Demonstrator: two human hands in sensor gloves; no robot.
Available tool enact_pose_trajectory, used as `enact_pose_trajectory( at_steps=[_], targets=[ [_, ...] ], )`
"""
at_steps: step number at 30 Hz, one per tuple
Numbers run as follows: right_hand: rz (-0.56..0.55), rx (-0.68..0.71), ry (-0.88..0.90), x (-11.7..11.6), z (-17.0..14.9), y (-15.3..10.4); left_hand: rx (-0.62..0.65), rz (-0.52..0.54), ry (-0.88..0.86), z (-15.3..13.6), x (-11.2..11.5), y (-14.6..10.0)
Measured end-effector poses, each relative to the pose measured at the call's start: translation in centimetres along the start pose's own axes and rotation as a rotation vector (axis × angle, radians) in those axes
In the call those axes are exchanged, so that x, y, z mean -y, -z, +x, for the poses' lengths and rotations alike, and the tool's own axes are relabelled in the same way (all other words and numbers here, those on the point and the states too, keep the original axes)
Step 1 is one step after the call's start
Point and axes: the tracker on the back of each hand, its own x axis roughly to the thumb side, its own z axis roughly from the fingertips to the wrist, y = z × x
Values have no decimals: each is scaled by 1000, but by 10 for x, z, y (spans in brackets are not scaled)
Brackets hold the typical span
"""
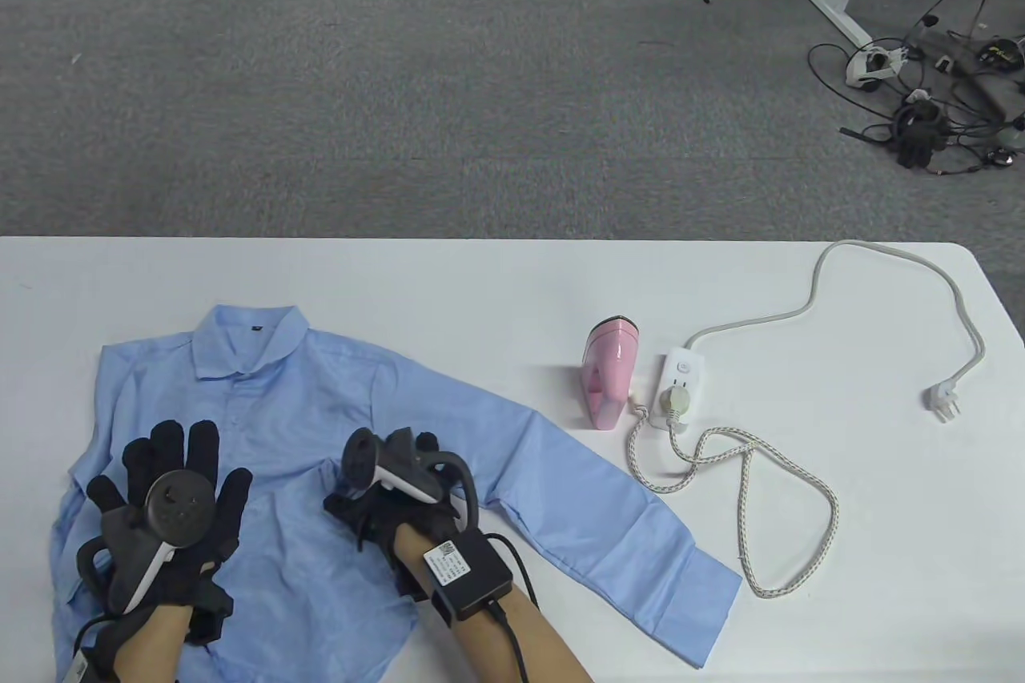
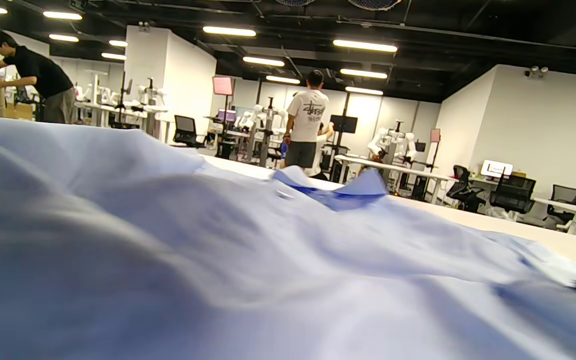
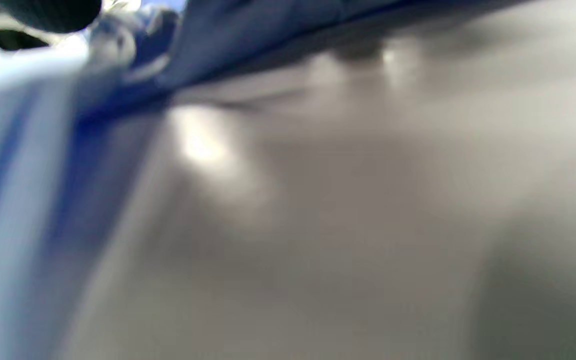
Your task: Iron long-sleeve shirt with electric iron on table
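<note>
A light blue long-sleeve shirt (image 1: 320, 411) lies front up on the white table (image 1: 480, 275), one sleeve stretched toward the right front. My left hand (image 1: 172, 475) rests flat on the shirt's left side, fingers spread. My right hand (image 1: 384, 491) rests on the shirt's middle near the armpit; its fingers are hidden under the tracker. A pink electric iron (image 1: 608, 379) stands on the table right of the shirt, away from both hands. The left wrist view shows the shirt (image 2: 218, 260) close up with its collar (image 2: 338, 190). The right wrist view is blurred, with shirt fabric (image 3: 13, 175) beside the table (image 3: 343, 200).
A white power strip (image 1: 681, 387) lies beside the iron with the iron's plug in it. The iron's braided cord (image 1: 769, 491) loops over the table's right front. The strip's grey cable (image 1: 945, 291) ends in a loose plug (image 1: 943, 401) near the right edge.
</note>
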Motion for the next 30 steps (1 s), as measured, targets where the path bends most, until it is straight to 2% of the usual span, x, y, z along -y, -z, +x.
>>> enact_pose_trajectory(
  at_steps=[3,6,9,15,18,20,21,24,25,26,30],
  targets=[
    [4,-96,11,13,-42,-3,30,-40,-10,3,4,1],
    [-43,-206,-25,20,-88,-11,40,-175,-6,4,15,5],
    [-24,-283,-81,25,-124,-23,58,-287,-9,6,31,9],
    [-19,-321,-57,31,-164,-42,122,-464,25,18,55,12],
    [-4,-315,-45,32,-174,-47,137,-480,77,24,60,10],
    [15,-313,-55,34,-182,-52,74,-483,97,23,57,8],
    [28,-314,-54,35,-185,-53,41,-464,81,21,52,6],
    [37,-308,-44,37,-199,-57,13,-300,-50,18,34,1],
    [31,-307,-42,38,-203,-58,18,-289,-65,18,31,-1],
    [34,-308,-41,38,-204,-58,30,-301,-61,19,32,-1],
    [46,-315,-34,39,-208,-58,107,-481,8,30,53,0]
  ],
)
